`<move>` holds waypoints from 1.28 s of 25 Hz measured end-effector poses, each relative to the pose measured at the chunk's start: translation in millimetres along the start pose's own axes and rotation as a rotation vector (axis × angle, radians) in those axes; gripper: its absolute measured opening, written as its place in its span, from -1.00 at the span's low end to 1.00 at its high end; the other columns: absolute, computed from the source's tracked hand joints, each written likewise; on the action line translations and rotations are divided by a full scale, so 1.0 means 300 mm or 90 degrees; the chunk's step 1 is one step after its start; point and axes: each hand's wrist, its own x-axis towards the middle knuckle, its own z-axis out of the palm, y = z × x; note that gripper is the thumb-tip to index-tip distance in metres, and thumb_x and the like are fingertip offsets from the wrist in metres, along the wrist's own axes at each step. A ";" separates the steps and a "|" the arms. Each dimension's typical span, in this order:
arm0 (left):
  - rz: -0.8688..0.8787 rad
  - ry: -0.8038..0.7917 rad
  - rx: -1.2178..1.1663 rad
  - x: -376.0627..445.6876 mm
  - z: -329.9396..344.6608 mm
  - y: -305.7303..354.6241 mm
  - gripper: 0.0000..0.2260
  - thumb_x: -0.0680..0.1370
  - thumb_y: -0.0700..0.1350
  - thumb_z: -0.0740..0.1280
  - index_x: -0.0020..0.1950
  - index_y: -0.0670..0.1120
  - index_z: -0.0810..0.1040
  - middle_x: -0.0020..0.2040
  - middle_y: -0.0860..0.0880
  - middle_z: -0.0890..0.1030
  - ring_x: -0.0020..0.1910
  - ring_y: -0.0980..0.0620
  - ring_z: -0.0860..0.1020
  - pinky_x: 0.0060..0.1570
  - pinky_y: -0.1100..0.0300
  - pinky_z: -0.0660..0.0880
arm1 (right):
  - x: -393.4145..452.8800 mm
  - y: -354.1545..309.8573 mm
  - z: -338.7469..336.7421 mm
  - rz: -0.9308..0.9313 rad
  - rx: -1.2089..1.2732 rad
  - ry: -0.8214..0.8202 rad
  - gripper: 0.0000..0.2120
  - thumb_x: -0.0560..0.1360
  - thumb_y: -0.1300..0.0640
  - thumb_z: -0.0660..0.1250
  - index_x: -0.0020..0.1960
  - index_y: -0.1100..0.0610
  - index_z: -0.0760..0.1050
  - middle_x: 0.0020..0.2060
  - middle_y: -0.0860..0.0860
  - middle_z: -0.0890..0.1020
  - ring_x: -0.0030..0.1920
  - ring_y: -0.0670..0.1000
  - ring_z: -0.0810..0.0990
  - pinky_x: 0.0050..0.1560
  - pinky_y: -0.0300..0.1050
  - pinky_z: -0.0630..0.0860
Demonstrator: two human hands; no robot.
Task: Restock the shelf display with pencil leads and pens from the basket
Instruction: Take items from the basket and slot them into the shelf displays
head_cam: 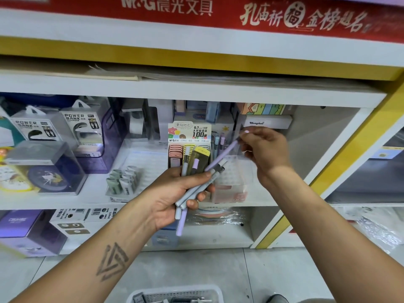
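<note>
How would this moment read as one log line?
left hand: holds pen bundle | right hand: pinches lilac pen | target: clear pen holder | basket: below

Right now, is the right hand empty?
No, the right hand pinches the top of one lilac pen above the bundle of pens in the left hand.

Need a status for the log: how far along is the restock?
Done: the lead box on the shelf looks stocked. In hand: the left hand grips a bundle of pens; the right hand pinches one purple pen above the clear pen holder. Left: the rest of the bundle, plus items in the basket on the floor.
</note>
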 end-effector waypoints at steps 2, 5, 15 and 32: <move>-0.005 0.017 -0.015 0.001 -0.004 0.002 -0.87 0.42 -0.21 0.47 -0.08 -0.24 0.70 -0.24 -0.23 0.60 -0.45 0.03 0.46 -0.62 0.33 0.36 | 0.021 -0.005 -0.030 -0.075 -0.010 0.091 -0.93 0.54 0.36 0.33 0.02 0.28 0.54 -0.34 0.11 0.63 -0.46 -0.03 0.56 -0.39 -0.15 0.51; -0.003 0.063 -0.046 0.009 -0.014 0.006 -0.82 0.46 -0.24 0.43 0.02 -0.29 0.64 -0.27 -0.22 0.60 -0.46 0.04 0.47 -0.63 0.33 0.36 | 0.036 0.008 -0.047 -0.224 -0.190 0.097 -0.92 0.55 0.30 0.32 0.03 0.19 0.48 -0.23 0.18 0.67 -0.29 0.08 0.68 -0.20 0.04 0.65; 0.012 0.095 -0.047 0.014 -0.027 0.010 -0.76 0.45 -0.23 0.44 0.07 -0.33 0.62 -0.22 -0.26 0.63 -0.44 0.01 0.50 -0.61 0.31 0.39 | 0.027 0.104 0.000 -0.433 -0.549 -0.062 -0.93 0.56 0.25 0.34 0.01 0.13 0.48 -0.24 0.13 0.68 -0.21 0.18 0.66 -0.19 0.14 0.61; 0.044 0.098 -0.001 0.008 -0.010 0.010 -0.72 0.39 -0.17 0.49 0.02 -0.31 0.65 -0.09 -0.31 0.67 -0.42 -0.05 0.57 -0.56 0.28 0.45 | -0.020 0.062 0.038 -0.250 -0.461 -0.170 -0.81 0.61 0.06 0.32 0.13 0.10 0.64 -0.22 0.07 0.72 -0.34 0.01 0.58 -0.25 -0.14 0.50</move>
